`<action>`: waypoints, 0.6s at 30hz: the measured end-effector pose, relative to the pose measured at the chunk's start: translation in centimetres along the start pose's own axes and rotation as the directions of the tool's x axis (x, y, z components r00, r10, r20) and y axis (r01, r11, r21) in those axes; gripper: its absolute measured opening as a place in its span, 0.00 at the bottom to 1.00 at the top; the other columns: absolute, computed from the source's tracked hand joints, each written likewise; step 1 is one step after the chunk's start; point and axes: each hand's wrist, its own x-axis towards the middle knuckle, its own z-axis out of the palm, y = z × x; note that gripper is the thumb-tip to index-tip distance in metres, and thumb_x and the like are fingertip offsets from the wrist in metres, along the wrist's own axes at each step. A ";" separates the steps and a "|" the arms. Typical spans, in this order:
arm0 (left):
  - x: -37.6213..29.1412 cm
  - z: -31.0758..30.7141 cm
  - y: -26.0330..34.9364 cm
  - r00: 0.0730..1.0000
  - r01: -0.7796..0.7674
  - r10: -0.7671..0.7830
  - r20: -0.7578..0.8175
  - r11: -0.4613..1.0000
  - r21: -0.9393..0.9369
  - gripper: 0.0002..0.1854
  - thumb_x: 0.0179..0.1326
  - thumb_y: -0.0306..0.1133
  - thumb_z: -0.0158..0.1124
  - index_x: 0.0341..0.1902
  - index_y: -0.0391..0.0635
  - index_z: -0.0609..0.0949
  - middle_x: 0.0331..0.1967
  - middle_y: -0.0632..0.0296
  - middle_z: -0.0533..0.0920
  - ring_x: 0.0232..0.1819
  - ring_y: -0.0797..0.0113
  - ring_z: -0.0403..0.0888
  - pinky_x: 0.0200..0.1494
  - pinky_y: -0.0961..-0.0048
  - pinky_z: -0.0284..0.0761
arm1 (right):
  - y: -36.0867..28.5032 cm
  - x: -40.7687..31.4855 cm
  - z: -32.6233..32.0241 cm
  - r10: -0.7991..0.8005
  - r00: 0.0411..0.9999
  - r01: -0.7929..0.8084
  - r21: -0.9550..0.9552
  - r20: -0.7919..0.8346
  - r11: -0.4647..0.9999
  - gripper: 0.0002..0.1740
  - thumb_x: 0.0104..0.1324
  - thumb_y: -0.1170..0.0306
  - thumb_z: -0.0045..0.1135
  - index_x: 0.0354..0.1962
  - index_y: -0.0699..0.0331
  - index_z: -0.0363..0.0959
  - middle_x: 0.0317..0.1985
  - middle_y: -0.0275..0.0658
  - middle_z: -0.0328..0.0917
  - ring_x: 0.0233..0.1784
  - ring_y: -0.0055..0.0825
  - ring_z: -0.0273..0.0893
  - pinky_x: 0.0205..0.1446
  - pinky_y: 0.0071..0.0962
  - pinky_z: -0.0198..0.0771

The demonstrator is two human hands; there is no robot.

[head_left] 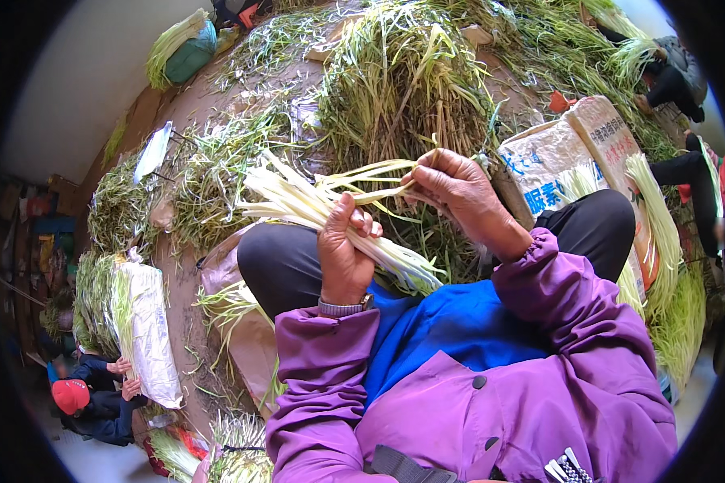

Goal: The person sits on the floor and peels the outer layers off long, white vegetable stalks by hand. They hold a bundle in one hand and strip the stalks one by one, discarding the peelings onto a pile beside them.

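My left hand (347, 250) is closed around a bundle of pale yellow-green stalks (296, 196) above my lap, with the thumb on top. The bundle slants from upper left to lower right. My right hand (453, 190), to its right, pinches the ends of a few thin yellowish leaves (374, 176) between thumb and fingers; these stretch across to the bundle. Beyond my hands stands a large heap of green stalks and leaves (393, 90). More pale stalks (661, 229) lie over printed woven sacks (538, 157) on the right.
Loose leaves (217, 181) litter the floor. A sack (238, 338) with stalks lies by my left knee, a white sack (154, 332) farther left. A person in a red cap (70, 395) handles stalks at lower left; others sit at right. A tied bundle (238, 450) is at the bottom.
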 end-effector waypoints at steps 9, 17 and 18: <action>0.4 -2.4 5.1 0.973 -0.195 0.180 -0.143 0.976 -0.097 0.15 0.62 0.40 0.59 0.22 0.52 0.70 0.15 0.73 0.66 0.20 0.78 0.63 0.30 0.73 0.59 | -5.3 0.7 -6.4 -0.241 0.952 0.212 -0.157 -0.191 0.964 0.08 0.68 0.66 0.50 0.37 0.62 0.71 0.30 0.36 0.78 0.33 0.24 0.78 0.41 0.24 0.75; -0.3 -4.8 10.3 0.942 -0.334 0.326 -0.078 0.930 -0.151 0.16 0.62 0.45 0.58 0.21 0.53 0.70 0.15 0.74 0.68 0.20 0.79 0.65 0.30 0.75 0.60 | -14.1 -0.9 -23.2 -0.365 0.790 0.377 -0.078 -0.493 0.923 0.08 0.69 0.67 0.47 0.37 0.62 0.72 0.27 0.34 0.77 0.29 0.23 0.77 0.41 0.28 0.79; -0.5 -4.7 10.2 0.935 -0.349 0.334 -0.115 0.924 -0.158 0.16 0.62 0.45 0.58 0.22 0.53 0.71 0.16 0.74 0.68 0.20 0.79 0.65 0.30 0.75 0.60 | -13.9 -1.1 -20.7 -0.303 0.709 0.256 -0.168 -0.637 0.952 0.08 0.69 0.66 0.47 0.36 0.61 0.72 0.25 0.31 0.76 0.25 0.20 0.75 0.35 0.23 0.78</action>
